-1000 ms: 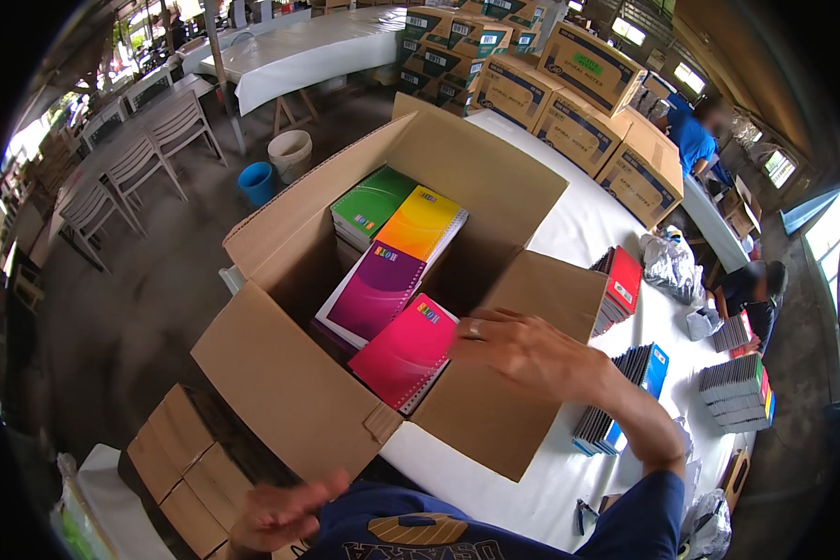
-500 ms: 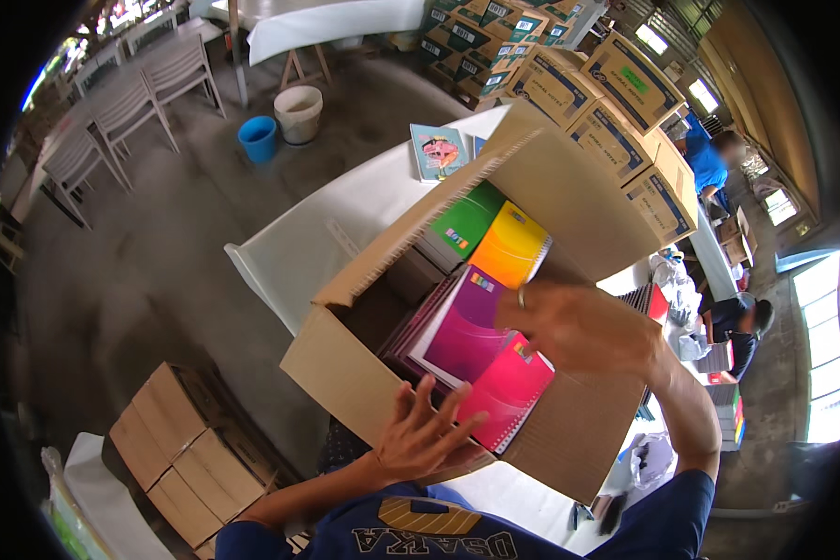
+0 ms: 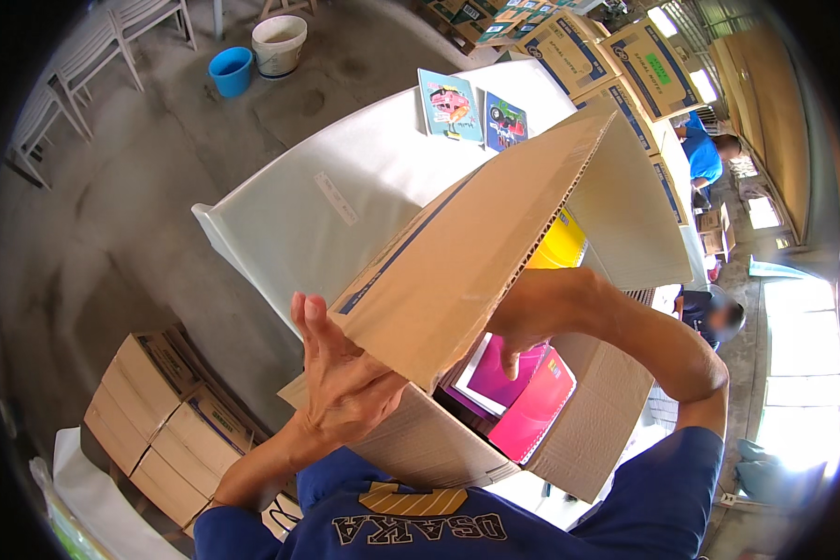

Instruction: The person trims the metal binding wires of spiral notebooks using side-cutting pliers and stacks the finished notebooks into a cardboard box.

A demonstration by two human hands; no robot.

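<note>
My left hand [image 3: 341,378], fingers spread flat, presses against the near-left flap of the cardboard box [image 3: 467,271] on the white table [image 3: 345,196], while my right hand [image 3: 523,322], fingers curled, reaches inside touching the pink notebooks [image 3: 518,392].

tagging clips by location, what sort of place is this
Probably a warehouse or packing shed. Stacked cardboard cartons line the far side, more cartons sit on a bare concrete floor, and the person folds a flap of an open cardboard box holding coloured notebooks on a white table.
</note>
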